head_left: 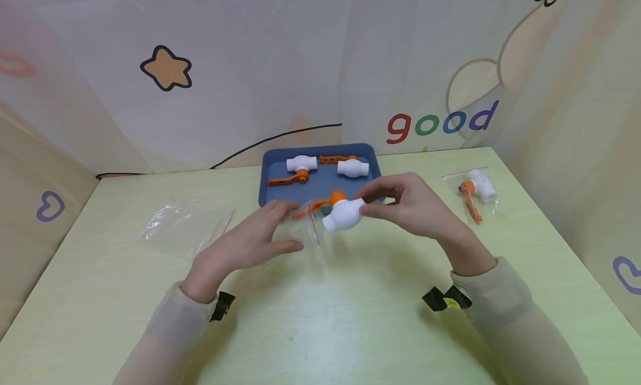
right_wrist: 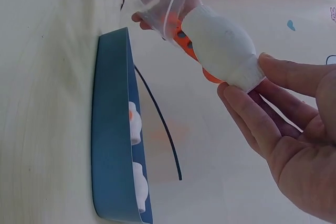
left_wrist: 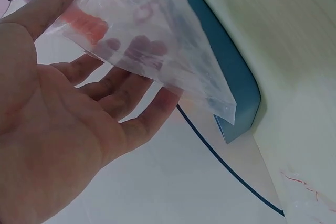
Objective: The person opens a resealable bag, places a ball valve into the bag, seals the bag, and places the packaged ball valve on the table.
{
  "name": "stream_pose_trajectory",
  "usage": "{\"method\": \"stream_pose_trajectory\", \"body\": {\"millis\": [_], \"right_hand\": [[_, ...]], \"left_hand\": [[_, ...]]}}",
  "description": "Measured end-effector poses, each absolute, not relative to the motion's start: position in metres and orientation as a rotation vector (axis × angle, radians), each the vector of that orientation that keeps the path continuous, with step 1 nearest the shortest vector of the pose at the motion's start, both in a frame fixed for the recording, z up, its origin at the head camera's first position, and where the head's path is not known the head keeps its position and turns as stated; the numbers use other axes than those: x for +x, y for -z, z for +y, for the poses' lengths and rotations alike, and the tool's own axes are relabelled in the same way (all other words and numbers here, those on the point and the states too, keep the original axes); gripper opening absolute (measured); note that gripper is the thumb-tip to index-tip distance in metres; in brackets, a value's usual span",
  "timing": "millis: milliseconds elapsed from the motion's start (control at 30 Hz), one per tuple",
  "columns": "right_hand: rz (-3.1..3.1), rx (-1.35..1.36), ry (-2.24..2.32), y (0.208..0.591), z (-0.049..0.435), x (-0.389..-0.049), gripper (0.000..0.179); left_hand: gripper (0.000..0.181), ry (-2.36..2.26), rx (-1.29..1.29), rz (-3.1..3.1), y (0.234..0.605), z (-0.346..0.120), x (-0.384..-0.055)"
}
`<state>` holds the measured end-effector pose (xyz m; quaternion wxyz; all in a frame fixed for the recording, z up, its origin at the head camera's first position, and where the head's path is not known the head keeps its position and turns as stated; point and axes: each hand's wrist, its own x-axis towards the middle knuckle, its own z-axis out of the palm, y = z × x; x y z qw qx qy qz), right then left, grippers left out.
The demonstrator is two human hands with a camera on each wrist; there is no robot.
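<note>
My right hand [head_left: 408,204] pinches one end of a white ball valve [head_left: 344,215] between thumb and fingers, above the table before the tray. The valve's orange handle [right_wrist: 185,43] points left, its end inside the mouth of a clear zip bag [left_wrist: 152,30]. Around that bag is my left hand [head_left: 250,235], thumb and fingers spread apart, fingers loosely bent. In the left wrist view the fingertips show through the plastic and touch it. Behind, a blue tray [head_left: 320,193] holds two more white valves [head_left: 302,163] with orange handles.
To the right, a bagged valve [head_left: 482,186] with an orange handle lies on the table [head_left: 320,329]. Flattened clear bags [head_left: 182,223] lie at the left. A printed cloth backdrop [head_left: 260,68] rises behind the table, with more cloth at both sides.
</note>
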<state>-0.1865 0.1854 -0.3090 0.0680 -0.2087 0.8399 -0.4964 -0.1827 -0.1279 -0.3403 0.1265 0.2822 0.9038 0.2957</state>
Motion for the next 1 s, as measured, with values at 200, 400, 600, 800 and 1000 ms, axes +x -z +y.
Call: {"method": "stream_pose_trajectory", "body": {"millis": [200,400,600,800,1000], "right_hand": [[2.513,-0.638,1.495,0.311,0.182,-0.187,0.023],[2.496,-0.635,1.512,0.314,0.178,-0.186,0.021],[2.471,-0.646,1.526,0.317,0.173,-0.186,0.02],[2.458,-0.64,1.524,0.321,0.169,-0.186,0.021],[2.447,-0.641,1.54,0.322,0.166,-0.185,0.021]], "left_hand": [[0.073,-0.88,0.848,2.616,0.339,-0.126,-0.181],[0.072,-0.884,0.867,2.632,0.34,-0.123,-0.179],[0.07,-0.902,0.872,2.63,0.34,-0.121,-0.177],[0.065,-0.91,0.873,2.622,0.341,-0.12,-0.176],[0.068,-0.918,0.847,2.626,0.34,-0.119,-0.176]]}}
